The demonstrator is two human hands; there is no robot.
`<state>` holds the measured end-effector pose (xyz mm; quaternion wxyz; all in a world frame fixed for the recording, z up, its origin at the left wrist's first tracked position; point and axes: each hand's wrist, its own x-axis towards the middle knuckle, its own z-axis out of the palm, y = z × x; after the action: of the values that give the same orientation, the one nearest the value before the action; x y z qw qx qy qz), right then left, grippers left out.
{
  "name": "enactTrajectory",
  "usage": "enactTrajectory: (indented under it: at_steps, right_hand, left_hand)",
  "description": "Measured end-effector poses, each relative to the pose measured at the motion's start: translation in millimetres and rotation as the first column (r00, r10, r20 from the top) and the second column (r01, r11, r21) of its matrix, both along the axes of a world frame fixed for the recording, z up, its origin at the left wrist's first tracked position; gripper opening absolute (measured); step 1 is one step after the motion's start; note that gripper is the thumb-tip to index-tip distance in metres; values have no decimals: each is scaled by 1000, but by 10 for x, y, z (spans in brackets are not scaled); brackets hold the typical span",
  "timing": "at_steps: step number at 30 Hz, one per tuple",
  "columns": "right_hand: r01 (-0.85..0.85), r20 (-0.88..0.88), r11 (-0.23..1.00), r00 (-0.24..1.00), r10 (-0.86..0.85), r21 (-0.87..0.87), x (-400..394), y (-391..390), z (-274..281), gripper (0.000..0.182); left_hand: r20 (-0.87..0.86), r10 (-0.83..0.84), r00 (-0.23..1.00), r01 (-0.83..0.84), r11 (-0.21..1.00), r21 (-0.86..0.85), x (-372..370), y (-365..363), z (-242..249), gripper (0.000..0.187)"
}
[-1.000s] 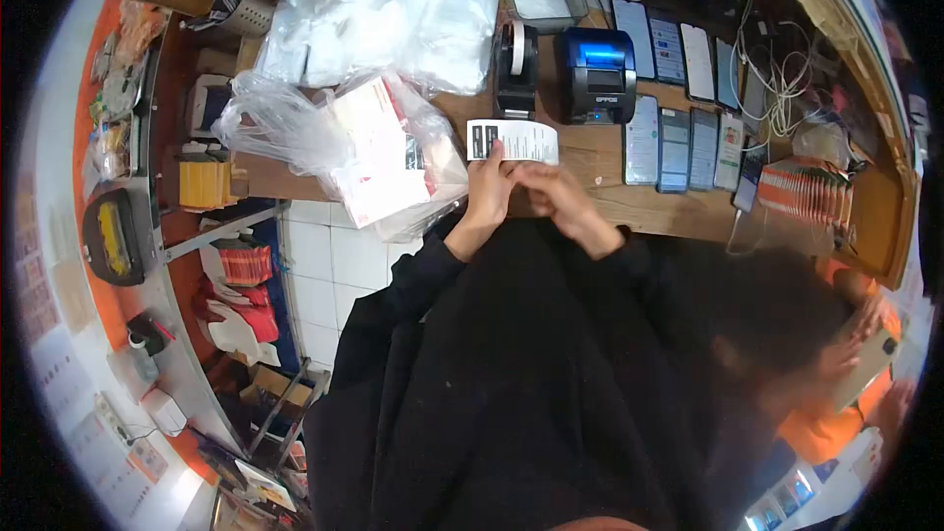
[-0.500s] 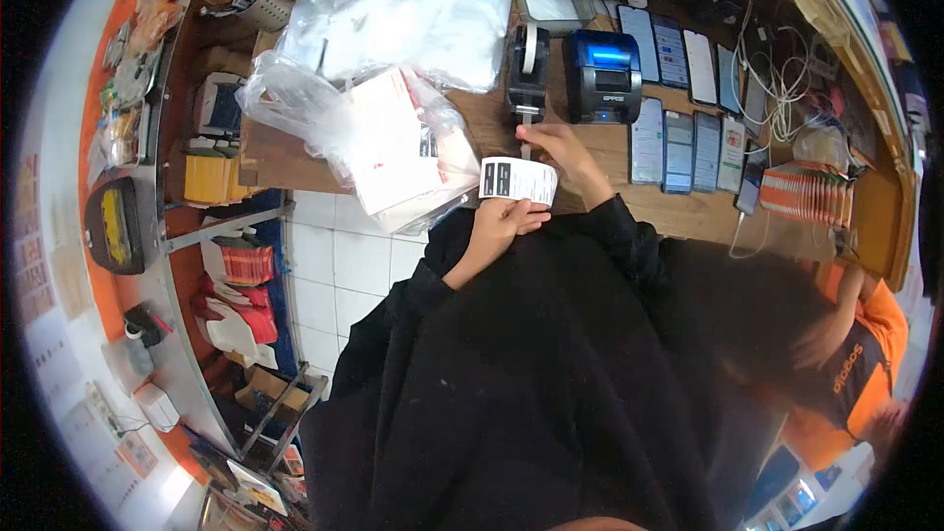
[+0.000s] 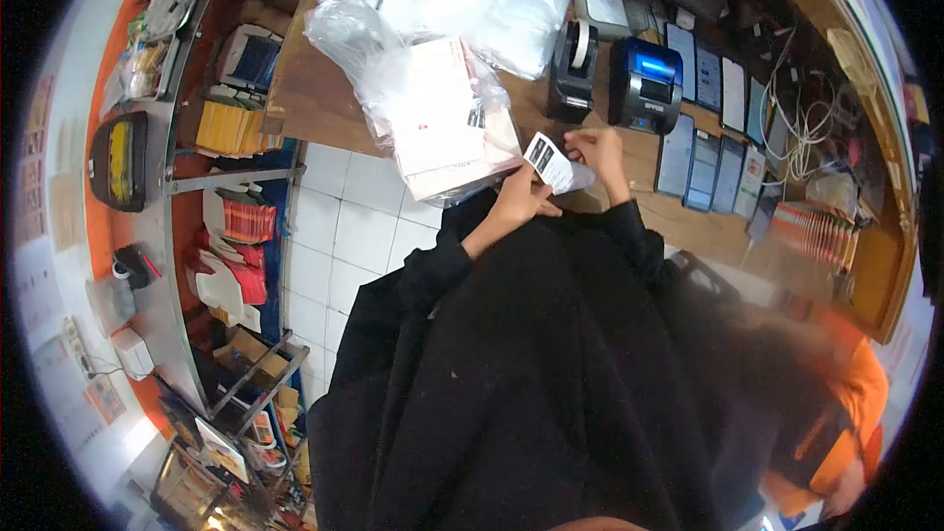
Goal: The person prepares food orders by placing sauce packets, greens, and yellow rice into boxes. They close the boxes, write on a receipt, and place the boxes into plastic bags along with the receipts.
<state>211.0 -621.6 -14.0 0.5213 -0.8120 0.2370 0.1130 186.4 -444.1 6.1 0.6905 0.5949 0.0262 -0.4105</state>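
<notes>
My left hand is closed on a white printed label with black blocks of print, tilted in front of my body. Something pale and see-through shows beside the label's right edge; I cannot make out what it is. My right hand is pinched just right of the label's upper end; the tape strip it drew from the dispenser is hardly visible now. Beyond the hands stands a black tape dispenser with a roll in it. Left of my left hand, white printed packages lie in clear plastic.
A blue-and-black label printer stands right of the dispenser. Several phones lie in rows beyond it, near white cables. Clear plastic bags cover the back of the wooden table. A person in orange is at lower right.
My right hand has come away from the tape dispenser toward the label. The label in my left hand has tilted. The view has shifted, and the person in orange has moved.
</notes>
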Motion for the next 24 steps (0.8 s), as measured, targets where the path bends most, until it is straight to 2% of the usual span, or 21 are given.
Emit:
enactTrajectory:
  at_steps: [1, 2, 3, 5, 6, 8, 9, 10, 11, 12, 13, 14, 15, 17, 18, 19, 20, 21, 22, 23, 24]
  right_hand:
    - [-15, 0, 1000, 1000, 15, -2, -39, 33, 36, 18]
    - [3, 134, 972, 990, -35, 236, -38, 150, 253, 19]
    - [-10, 247, 885, 962, -119, 465, -18, 269, 423, 22]
    - [-51, 270, 800, 952, -141, 598, 3, 485, 565, 27]
    - [-33, 254, 764, 952, -173, 644, 27, 620, 577, 28]
    - [-52, 270, 854, 957, -106, 517, 101, 841, 445, 27]
    - [-52, 269, 876, 959, -90, 479, 145, 956, 384, 27]
    - [-97, 465, 928, 881, -88, 360, 195, 1044, 150, 26]
    - [-102, 466, 926, 881, -86, 363, 219, 1075, 67, 26]
    - [-47, 438, 964, 896, -75, 261, 236, 1086, -12, 31]
    - [5, 406, 988, 911, -68, 154, 252, 1079, -91, 37]
    - [23, 383, 961, 914, -132, 276, 295, 1057, -66, 46]
    - [26, 382, 960, 914, -135, 278, 295, 1017, -31, 46]
    - [135, 82, 877, 978, -193, 461, 313, 932, 103, 47]
    - [138, 123, 865, 967, -223, 482, 291, 925, 96, 39]
    - [105, 152, 844, 965, -215, 526, 267, 856, -41, 41]
    - [103, 154, 837, 964, -217, 537, 242, 817, -166, 39]
    - [82, 229, 896, 953, -198, 437, 209, 812, -293, 37]
    - [-21, 300, 952, 951, -76, 307, 174, 773, -499, 36]
    - [-150, 192, 974, 975, 116, 171, 173, 749, -380, 38]
    - [-238, 197, 957, 959, 204, 168, 148, 758, -322, 40]
  left_hand:
    - [0, 15, 1000, -15, 1000, -2, -36, 55, 31, 28]
    - [250, 20, 968, -50, 993, 111, -54, 157, 198, 28]
    - [484, -10, 875, -108, 970, 216, -58, 270, 367, 28]
    - [585, 172, 793, -332, 926, 178, -80, 514, 649, 27]
    - [622, 206, 755, -417, 883, 214, -28, 613, 739, 27]
    - [686, 241, 687, -552, 787, 276, 101, 797, 744, 27]
    - [690, 198, 696, -557, 756, 344, 176, 886, 733, 29]
    - [803, 24, 595, -596, 684, 421, 247, 1017, 607, 33]
    - [862, -168, 479, -644, 599, 475, 312, 1108, 589, 38]
    - [862, -170, 478, -646, 596, 476, 315, 1169, 592, 38]
    - [788, -167, 592, -648, 482, 590, 298, 1216, 613, 44]
    - [702, -148, 696, -622, 363, 693, 296, 1255, 659, 49]
    - [701, -151, 697, -621, 363, 695, 313, 1331, 619, 49]
    - [769, -7, 640, -650, 530, 545, 402, 1523, 423, 62]
    - [820, 33, 572, -669, 598, 442, 518, 1566, 354, 69]
    - [842, 24, 539, -669, 619, 411, 653, 1541, 313, 69]
    - [871, -126, 476, -698, 549, 461, 776, 1487, 303, 70]
    - [877, -272, 397, -739, 472, 481, 930, 1407, 296, 71]
    - [867, -109, 486, -662, 602, 447, 1075, 1317, 275, 69]
    - [807, 24, 590, -566, 725, 393, 1163, 1243, 231, 67]
    - [815, -96, 572, -528, 717, 455, 1158, 1194, 98, 61]
